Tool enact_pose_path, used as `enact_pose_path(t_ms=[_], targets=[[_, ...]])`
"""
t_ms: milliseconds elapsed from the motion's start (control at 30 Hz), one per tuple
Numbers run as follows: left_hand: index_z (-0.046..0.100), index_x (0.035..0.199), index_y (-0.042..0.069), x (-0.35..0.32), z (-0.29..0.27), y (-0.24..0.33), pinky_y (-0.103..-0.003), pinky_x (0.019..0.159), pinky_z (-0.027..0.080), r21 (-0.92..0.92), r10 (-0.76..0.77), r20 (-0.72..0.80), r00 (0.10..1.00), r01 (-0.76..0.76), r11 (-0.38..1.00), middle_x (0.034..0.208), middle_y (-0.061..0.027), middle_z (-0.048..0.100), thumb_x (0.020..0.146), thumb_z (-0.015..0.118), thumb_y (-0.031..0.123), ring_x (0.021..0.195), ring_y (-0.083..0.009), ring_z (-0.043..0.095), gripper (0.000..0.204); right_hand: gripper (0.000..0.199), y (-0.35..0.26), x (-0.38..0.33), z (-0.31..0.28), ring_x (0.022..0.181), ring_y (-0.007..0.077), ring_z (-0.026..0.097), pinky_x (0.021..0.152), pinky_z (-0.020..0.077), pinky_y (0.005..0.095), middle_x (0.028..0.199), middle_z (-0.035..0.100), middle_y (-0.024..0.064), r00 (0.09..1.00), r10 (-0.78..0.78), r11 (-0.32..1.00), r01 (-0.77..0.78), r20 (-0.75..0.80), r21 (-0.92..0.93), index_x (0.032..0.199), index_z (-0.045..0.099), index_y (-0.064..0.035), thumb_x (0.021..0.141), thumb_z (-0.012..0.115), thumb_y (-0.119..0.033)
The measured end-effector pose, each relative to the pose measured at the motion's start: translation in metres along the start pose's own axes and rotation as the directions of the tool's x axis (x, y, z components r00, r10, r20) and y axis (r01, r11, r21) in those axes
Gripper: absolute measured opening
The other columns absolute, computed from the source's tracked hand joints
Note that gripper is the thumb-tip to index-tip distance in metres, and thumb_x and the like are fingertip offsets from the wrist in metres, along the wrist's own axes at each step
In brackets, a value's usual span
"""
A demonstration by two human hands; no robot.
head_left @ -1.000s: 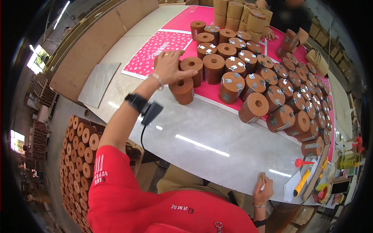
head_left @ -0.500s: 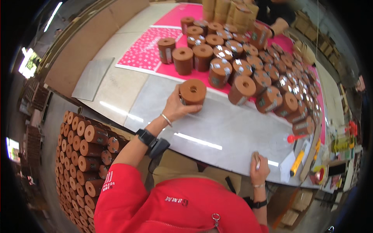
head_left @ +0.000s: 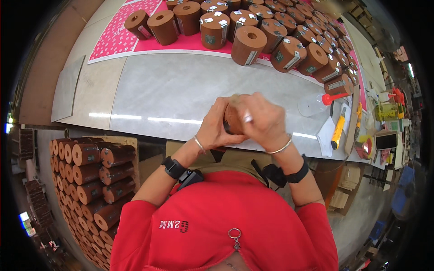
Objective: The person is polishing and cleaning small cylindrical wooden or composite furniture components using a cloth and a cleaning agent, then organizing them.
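Standing at the near edge of the grey worktop [head_left: 181,95], the person in the red shirt holds one brown cylindrical coil [head_left: 233,118] up between both hands, just above the table's front rim and close to the chest. The left hand [head_left: 217,128] cups the coil from the side and below, fingers curled together around its wall. The right hand [head_left: 262,119] lies over the top and far side, fingers bent and closed against it, so most of the coil is hidden; a small pale piece [head_left: 247,118] shows between the right fingers, too small to name. Each wrist carries a thin bracelet and a black band. Farther back, rows of like brown coils [head_left: 248,43] with centre holes and silver tags stand upright on a pink sheet [head_left: 117,38]. To the right lie a clear bottle with a red cap [head_left: 316,103], a yellow utility knife [head_left: 337,131] and assorted small items. Down at the left, below the table, more brown coils [head_left: 97,174] lie stacked on their sides.
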State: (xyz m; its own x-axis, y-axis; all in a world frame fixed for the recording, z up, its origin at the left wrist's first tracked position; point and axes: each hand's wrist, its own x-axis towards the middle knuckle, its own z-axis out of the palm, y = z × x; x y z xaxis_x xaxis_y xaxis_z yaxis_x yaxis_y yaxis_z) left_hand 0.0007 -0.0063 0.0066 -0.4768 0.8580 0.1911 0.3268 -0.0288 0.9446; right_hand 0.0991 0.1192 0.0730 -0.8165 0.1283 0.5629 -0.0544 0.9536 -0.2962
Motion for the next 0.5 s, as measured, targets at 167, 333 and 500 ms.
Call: enact_pose_path(t_ms=[167,333,500], targets=[[0.045,0.123,0.004,-0.004,0.003,-0.010,-0.040,0.087,0.045,0.034,0.107,-0.031,0.994,-0.106,0.994,0.114,-0.0157,0.050,0.059,0.085,0.032,0.103,-0.0351,0.053,0.081,0.018,-0.026,-0.023,-0.013,0.057,0.0246,0.057,0.046,0.0442,0.0345,0.070,0.051,0.0069,0.999,-0.032,0.999,0.033,-0.022,0.015,0.089,0.059,-0.0073,0.072,0.064,-0.011],[0.044,0.124,0.004,-0.005,0.004,-0.008,-0.041,0.087,0.043,0.035,0.128,-0.033,0.991,-0.127,0.991,0.113,-0.0158,0.051,0.061,0.085,0.033,0.102,-0.0349,0.052,0.080,0.019,-0.016,0.014,-0.005,0.061,0.0245,0.058,0.049,0.0455,0.0340,0.073,0.054,0.0059,0.996,-0.061,0.996,0.065,0.069,-0.055,0.090,0.058,-0.0096,0.073,0.064,-0.013],[0.044,0.125,0.004,-0.003,0.004,-0.009,-0.041,0.088,0.042,-0.021,0.115,-0.032,0.993,-0.116,0.993,0.113,-0.0154,0.050,0.062,0.084,0.034,0.101,-0.0349,0.052,0.081,0.016,-0.008,-0.015,-0.018,0.061,0.0239,0.058,0.049,0.0455,0.0344,0.072,0.053,0.0054,0.998,0.051,0.991,-0.045,0.042,-0.126,0.091,0.059,-0.0100,0.075,0.062,-0.009]])
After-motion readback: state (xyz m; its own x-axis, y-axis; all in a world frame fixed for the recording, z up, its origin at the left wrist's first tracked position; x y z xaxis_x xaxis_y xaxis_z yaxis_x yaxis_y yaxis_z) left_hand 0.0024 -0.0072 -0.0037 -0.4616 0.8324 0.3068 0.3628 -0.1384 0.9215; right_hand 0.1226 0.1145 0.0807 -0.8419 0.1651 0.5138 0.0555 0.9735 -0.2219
